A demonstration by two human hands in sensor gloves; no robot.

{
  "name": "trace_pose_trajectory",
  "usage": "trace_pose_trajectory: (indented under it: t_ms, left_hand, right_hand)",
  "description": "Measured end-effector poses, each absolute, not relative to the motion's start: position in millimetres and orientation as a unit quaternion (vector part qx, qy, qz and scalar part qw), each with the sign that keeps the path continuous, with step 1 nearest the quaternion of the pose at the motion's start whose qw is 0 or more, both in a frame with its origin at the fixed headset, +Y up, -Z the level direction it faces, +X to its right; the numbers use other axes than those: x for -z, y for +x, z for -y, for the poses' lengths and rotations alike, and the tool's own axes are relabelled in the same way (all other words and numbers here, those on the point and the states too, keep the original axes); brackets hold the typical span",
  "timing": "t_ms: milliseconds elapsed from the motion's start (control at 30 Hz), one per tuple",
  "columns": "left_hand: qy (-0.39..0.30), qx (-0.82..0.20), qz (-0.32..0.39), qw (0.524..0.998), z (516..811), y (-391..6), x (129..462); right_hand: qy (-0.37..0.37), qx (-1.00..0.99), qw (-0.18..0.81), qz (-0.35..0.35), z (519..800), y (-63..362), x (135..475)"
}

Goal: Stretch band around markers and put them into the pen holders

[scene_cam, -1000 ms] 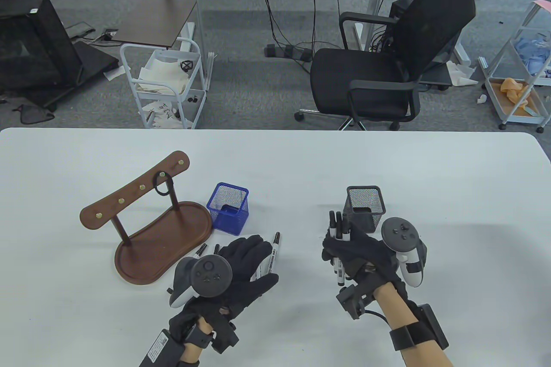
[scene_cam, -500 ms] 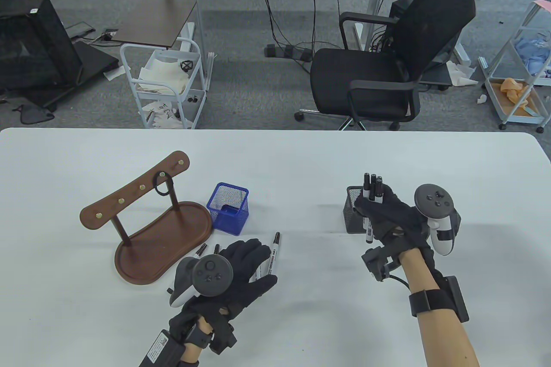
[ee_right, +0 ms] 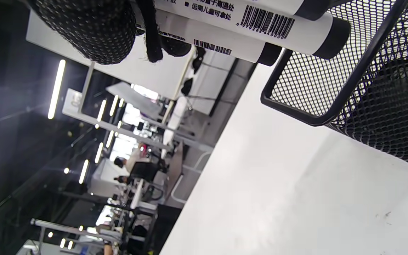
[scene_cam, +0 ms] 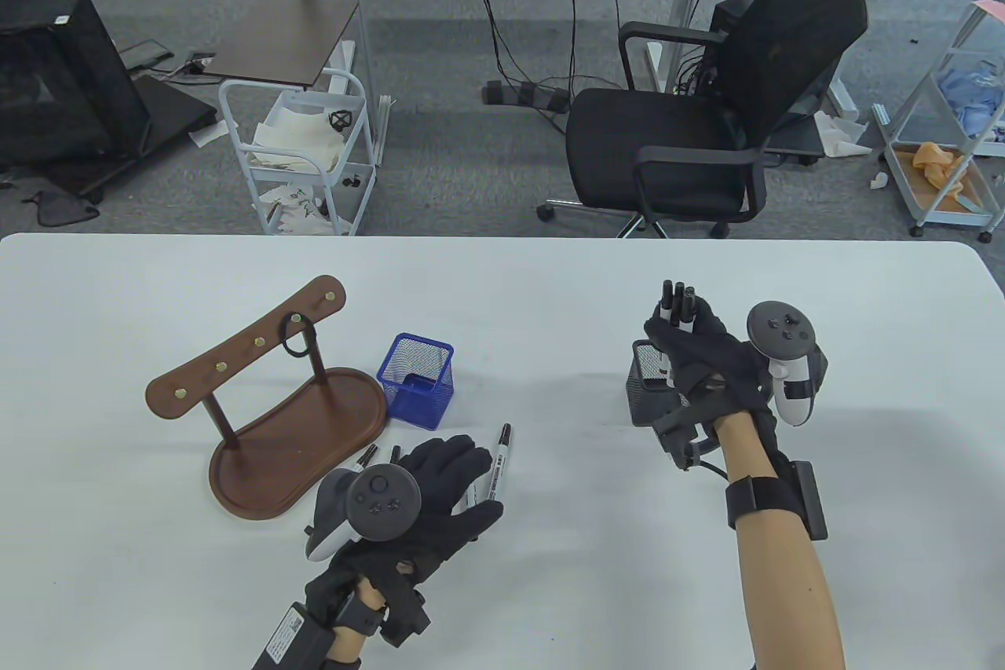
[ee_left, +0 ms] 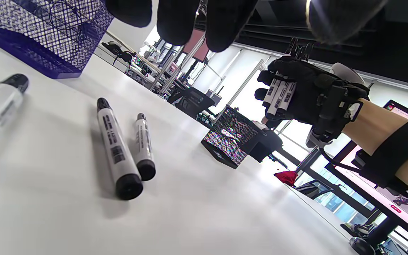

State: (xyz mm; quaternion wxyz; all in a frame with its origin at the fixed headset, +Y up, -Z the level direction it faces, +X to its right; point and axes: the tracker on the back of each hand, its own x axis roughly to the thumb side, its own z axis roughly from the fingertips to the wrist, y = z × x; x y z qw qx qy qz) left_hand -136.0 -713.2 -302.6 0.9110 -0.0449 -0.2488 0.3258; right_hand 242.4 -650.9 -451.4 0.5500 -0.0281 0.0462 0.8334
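Note:
My right hand (scene_cam: 695, 348) grips a bundle of white markers with black caps (scene_cam: 677, 306), held upright just above the black mesh pen holder (scene_cam: 642, 387). In the right wrist view the marker ends (ee_right: 271, 23) hang over the holder's rim (ee_right: 331, 99), and a black band (ee_right: 151, 39) circles them by my fingers. My left hand (scene_cam: 447, 477) lies flat with straight fingers over loose markers (scene_cam: 499, 454) on the table. Two of those markers (ee_left: 117, 148) lie below its fingertips (ee_left: 179, 21). The blue mesh pen holder (scene_cam: 416, 379) stands just beyond.
A brown wooden hook rack (scene_cam: 259, 403) stands left of the blue holder, with a black band (scene_cam: 297, 336) hanging on one hook. An office chair (scene_cam: 707, 128) and a white cart (scene_cam: 302, 151) stand beyond the table's far edge.
My right hand has lifted the marker bundle away from the front of the table and carried it over the black pen holder. The left hand has stayed in place.

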Motion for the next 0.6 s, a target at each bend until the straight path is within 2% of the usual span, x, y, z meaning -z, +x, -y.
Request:
trace_pose_trajectory:
  t_ms: [600]
  left_hand:
    - [-0.049, -0.328, 0.245, 0.911, 713.8, -138.7, 303.8]
  right_hand:
    - [-0.055, -0.859, 0.504, -0.077, 675.8, 244.1, 470.2]
